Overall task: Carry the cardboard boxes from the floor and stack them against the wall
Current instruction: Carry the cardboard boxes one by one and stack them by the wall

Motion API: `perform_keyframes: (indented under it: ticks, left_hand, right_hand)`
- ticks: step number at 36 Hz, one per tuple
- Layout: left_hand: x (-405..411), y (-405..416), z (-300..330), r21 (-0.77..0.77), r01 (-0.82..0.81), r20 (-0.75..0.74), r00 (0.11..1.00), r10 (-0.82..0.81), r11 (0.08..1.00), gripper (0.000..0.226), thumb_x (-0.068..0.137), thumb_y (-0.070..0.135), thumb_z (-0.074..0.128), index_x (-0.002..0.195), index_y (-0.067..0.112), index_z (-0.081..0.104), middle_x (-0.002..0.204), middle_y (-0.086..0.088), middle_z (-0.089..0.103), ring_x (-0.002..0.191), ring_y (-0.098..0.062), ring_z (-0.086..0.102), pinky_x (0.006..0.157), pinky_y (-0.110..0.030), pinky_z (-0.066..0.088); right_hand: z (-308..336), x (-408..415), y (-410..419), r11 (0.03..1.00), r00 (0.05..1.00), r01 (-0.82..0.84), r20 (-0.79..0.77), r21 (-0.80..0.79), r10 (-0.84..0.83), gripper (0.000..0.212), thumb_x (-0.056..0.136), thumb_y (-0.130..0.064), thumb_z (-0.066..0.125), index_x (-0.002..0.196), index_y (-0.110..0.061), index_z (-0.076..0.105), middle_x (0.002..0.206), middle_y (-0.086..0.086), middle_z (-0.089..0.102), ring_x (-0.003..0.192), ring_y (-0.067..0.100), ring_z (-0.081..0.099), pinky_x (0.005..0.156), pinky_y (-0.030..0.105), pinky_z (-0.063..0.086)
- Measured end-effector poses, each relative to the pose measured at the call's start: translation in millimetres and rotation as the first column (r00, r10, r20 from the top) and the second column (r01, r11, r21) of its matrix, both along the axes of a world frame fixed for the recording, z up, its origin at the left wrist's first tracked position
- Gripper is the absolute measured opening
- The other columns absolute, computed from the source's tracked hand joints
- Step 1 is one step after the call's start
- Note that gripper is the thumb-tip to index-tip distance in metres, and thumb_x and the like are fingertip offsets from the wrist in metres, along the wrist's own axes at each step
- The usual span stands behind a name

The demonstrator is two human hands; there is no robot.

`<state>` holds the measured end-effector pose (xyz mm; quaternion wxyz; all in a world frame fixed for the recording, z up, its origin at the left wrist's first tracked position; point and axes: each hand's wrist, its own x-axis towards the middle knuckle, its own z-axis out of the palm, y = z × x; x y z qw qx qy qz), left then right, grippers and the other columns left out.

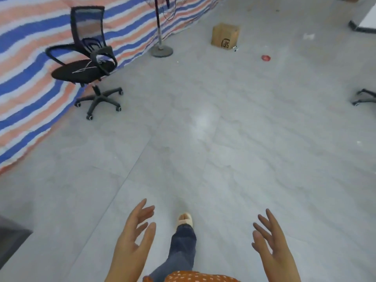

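in the head view, the left hand [133, 234] and the right hand [270, 239] were both held out low in front of the person, palms turned toward each other, fingers straight and spread, holding nothing. between them a leg in blue jeans [182, 245] ended in a pale shoe [185, 219] planted on the grey tiled floor [203, 139].

a single cardboard box [224, 36] stood on the floor far ahead, well apart from both hands, with a dark printed mark on its near face; whether it was closed or held anything could not be told. a small red object [265, 58] lay on the floor to its right.

a black office chair [85, 58] stood at the left beside a blue, orange and white striped tarp [30, 64] covering the wall. a pole on a round base [161, 50] stood near the tarp, between the chair and the box.
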<state>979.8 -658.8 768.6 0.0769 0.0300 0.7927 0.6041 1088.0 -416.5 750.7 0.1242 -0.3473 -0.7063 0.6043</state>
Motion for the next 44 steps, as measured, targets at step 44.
perform_keyframes:
  ticks: [44]
  left_hand:
    - [-541.7,586.0,1.1,0.058,0.066,0.171,0.982,-0.075,0.996,0.034,0.081,0.036,0.056,0.103,0.063,0.055,0.108,0.023,0.067,0.105,0.001,0.061,0.091,-0.028,0.046]
  right_hand:
    - [3.7,-513.0,569.9,0.984,0.983,0.175,0.062,-0.020,-0.174,0.054,0.090,-0.011,0.054,0.114,-0.060,0.050,0.107,-0.040,0.060,0.100,-0.010,0.060,0.092,0.050,0.050]
